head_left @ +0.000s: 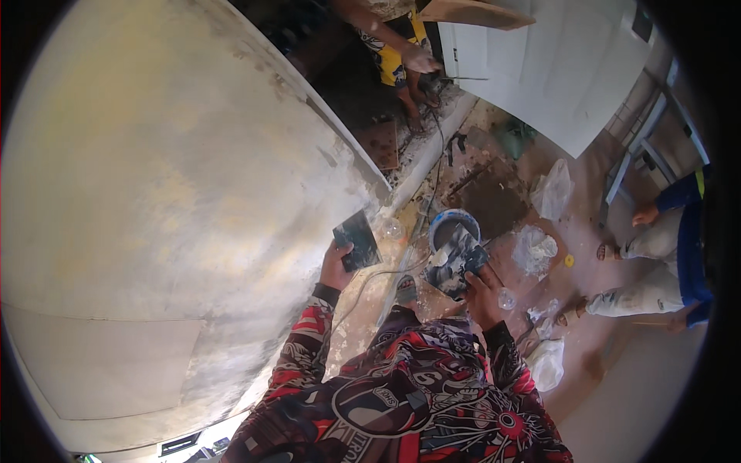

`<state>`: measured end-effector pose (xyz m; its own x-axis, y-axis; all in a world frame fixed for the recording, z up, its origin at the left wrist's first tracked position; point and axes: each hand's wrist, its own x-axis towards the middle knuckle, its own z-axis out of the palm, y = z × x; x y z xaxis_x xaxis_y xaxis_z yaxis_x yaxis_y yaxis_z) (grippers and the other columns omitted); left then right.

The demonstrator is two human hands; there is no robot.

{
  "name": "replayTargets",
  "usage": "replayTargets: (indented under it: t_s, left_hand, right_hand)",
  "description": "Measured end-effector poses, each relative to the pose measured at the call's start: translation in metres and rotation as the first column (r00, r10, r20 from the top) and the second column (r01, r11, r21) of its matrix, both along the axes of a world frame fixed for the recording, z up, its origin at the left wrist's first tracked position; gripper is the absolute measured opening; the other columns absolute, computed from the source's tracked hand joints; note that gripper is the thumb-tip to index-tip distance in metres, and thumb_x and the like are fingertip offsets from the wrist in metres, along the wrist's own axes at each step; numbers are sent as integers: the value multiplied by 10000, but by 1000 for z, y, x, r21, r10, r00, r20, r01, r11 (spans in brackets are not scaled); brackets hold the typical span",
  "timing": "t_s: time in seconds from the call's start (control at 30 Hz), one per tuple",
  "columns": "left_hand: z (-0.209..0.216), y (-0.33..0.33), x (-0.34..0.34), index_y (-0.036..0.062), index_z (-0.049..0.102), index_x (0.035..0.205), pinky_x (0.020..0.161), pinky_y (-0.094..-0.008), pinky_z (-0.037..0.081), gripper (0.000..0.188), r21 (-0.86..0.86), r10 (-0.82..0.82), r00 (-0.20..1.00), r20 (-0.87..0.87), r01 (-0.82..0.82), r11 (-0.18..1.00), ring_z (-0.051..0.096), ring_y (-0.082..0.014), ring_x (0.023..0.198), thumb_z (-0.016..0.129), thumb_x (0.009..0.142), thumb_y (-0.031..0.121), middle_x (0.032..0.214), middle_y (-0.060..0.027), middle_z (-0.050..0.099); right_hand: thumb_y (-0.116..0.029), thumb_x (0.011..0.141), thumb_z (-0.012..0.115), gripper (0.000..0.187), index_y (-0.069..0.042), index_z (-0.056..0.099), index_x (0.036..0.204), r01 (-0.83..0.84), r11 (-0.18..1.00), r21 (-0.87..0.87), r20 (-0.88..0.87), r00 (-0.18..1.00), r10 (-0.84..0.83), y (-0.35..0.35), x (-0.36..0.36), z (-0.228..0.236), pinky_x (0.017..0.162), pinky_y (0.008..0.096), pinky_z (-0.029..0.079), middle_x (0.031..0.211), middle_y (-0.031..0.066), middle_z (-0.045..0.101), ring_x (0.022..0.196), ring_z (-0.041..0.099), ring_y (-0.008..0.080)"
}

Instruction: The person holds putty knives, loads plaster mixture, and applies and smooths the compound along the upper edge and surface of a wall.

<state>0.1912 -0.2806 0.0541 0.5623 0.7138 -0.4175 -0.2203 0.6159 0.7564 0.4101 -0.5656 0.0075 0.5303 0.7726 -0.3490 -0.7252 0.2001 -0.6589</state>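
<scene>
My left hand [336, 268] grips a dark flat rectangular putty spreader [360, 241] close to the patchy, skim-coated wall [193, 170]. In my right hand [485, 299] is a second dark putty spreader [455, 268], its face smeared with whitish putty. That second spreader is tilted in front of a round bucket [465, 217] with a pale rim, hiding the bucket's lower part. What the bucket holds is mostly out of sight.
A cable [438, 166] runs over the stained floor past the bucket. Plastic bags [553, 190] and scraps lie to the right. One person [405, 54] stands in the doorway, another [664, 251] at right near a metal ladder [648, 131]. A white panel [540, 69] leans at the back.
</scene>
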Motion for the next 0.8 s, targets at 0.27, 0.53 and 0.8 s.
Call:
replayTargets:
  t_s: [0.27,0.53,0.8]
  left_hand:
    - [45,52,21,25,610,1149,689,-253,449,273,546,-71,771,-633,510,665,557,-90,777,637,881,72,896,-18,635]
    - [76,96,37,138,569,1197,429,-323,565,271,472,3,485,-874,850,234,667,-192,590,562,939,222,862,-112,662]
    - [233,188,126,28,487,1064,514,-390,544,246,655,206,650,-731,753,-53,686,-300,584,615,856,62,810,-204,657]
  right_hand:
    - [-57,960,533,272,-71,563,1230,-5,1000,13,-132,991,7,4,-2,-7,733,299,535,1097,16,633,965,629,130]
    - [-93,953,528,278,-67,556,1228,58,998,3,-68,996,-57,14,-7,0,723,307,549,1114,27,619,983,642,158]
    - [-81,953,513,335,-73,526,1288,80,996,-36,-83,993,-83,20,-10,-22,683,280,535,1128,18,626,927,647,135]
